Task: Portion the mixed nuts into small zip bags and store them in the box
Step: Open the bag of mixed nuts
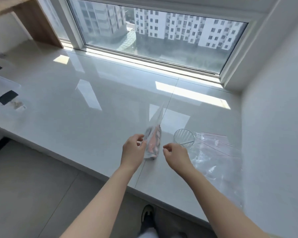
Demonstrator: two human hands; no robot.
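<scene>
Standing upright near the front edge of the white windowsill ledge (76,109), a clear zip bag (152,141) with pinkish and dark nuts filling its lower part, empty top tapering up and away toward the window (155,36). Left hand (133,151) at the bag's left side, fingers curled, thumb and fingertips pinching the plastic. Right hand (176,154) just right of the bag, apart from it, fingers loosely curled with nothing in them. Just beyond the right hand, a small clear ribbed cup (184,138) with a thin handle, lying at the edge of a pile of flat clear zip bags (213,152) with reddish seal strips, spread toward the right end of the ledge by the wall. At the far left edge, a translucent box (4,83) partly out of view, and beside it a flat bag with a black label (8,97). Below the ledge, tiled floor and one dark shoe (147,215).
</scene>
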